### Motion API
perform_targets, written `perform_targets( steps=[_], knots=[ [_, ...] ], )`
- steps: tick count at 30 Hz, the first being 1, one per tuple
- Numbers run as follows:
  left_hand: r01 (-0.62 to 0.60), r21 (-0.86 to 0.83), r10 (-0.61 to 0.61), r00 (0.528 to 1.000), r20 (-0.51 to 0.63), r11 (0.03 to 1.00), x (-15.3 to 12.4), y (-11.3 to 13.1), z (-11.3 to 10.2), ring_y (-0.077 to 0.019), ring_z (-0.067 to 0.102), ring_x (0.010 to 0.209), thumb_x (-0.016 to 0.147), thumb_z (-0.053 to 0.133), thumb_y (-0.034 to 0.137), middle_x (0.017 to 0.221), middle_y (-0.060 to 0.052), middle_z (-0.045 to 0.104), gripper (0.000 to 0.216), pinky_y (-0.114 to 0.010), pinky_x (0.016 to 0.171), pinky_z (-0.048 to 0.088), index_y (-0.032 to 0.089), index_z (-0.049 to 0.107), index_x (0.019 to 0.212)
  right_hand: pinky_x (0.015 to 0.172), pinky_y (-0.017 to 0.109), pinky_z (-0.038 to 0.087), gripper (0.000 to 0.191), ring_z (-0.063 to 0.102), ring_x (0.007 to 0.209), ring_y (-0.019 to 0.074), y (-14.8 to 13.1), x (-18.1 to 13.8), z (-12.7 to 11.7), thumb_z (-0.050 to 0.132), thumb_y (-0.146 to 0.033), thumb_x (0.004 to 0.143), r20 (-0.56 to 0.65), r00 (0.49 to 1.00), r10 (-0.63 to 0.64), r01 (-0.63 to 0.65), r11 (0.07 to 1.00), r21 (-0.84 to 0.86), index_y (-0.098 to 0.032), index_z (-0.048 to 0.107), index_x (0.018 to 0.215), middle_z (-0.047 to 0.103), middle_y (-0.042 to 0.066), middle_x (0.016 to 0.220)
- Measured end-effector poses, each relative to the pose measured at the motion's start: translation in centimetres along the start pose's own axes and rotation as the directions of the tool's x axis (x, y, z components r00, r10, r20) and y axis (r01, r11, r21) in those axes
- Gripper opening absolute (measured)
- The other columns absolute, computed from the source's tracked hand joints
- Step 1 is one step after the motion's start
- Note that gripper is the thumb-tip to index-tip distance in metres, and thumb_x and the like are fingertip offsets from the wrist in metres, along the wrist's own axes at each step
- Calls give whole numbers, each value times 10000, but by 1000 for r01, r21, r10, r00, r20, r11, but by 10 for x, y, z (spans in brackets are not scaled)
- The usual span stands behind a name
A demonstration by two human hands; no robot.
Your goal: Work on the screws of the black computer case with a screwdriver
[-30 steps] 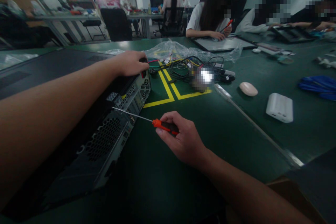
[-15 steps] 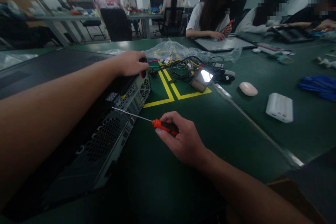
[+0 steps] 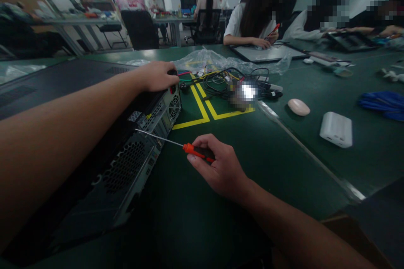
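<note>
A black desktop computer case (image 3: 67,73) lies on the green table with its back panel of vents and ports facing right. My left hand (image 3: 159,76) is closed over the far rear corner of the case, thumb at the edge; some of its fingers are out of sight. My forearm crosses above the case. In my right hand (image 3: 221,166) is a screwdriver (image 3: 191,149) with an orange and black handle. Its long metal shaft points left, and the tip meets the back panel near the honeycomb vent (image 3: 126,164).
Beyond the case lie tangled cables (image 3: 221,76), clear plastic wrap (image 3: 205,56) and yellow tape lines (image 3: 202,105). To the right are a pinkish oval object (image 3: 298,107), a white box-shaped device (image 3: 336,129) and a blue bundle (image 3: 383,105). Several people work at tables behind.
</note>
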State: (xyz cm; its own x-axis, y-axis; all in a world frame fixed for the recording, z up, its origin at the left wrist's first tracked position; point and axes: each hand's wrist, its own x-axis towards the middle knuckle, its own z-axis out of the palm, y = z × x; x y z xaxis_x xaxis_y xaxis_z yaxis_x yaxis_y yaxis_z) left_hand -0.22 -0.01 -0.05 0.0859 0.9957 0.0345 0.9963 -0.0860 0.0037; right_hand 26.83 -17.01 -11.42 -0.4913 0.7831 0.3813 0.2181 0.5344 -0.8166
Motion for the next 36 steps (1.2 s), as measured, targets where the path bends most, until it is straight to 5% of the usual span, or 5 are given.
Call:
perform_targets(
  steps=[15,27,36],
  knots=[
    [29,28,-29,1000,0,999,-2,3,-1,-398,742,1418,1010,493,610,1610,-129,787,804,-458,1193,567,254,718,1695,749,313,515,130,651,788,169,-1,0,0,767,-352,1062,-2,1000,19,-19,1000,7,-262,694,1121,787,16,1006],
    [-4,-10,4,1000,-5,1000,0,0,1,-445,731,1426,968,536,570,1573,-141,816,813,-528,1196,562,266,730,1696,749,312,519,130,662,777,168,-2,1,-1,778,-360,1072,-28,1000,-8,7,1000,-10,-245,732,1113,812,24,1005],
    [-8,-15,8,1000,-11,1000,-1,1,-1,-420,746,1395,970,542,571,1490,-127,852,782,-497,1165,580,280,751,1665,776,333,529,214,732,844,201,-4,2,-1,673,-371,1166,-1,1000,-12,12,999,-50,-212,814,1142,812,55,987]
  ],
)
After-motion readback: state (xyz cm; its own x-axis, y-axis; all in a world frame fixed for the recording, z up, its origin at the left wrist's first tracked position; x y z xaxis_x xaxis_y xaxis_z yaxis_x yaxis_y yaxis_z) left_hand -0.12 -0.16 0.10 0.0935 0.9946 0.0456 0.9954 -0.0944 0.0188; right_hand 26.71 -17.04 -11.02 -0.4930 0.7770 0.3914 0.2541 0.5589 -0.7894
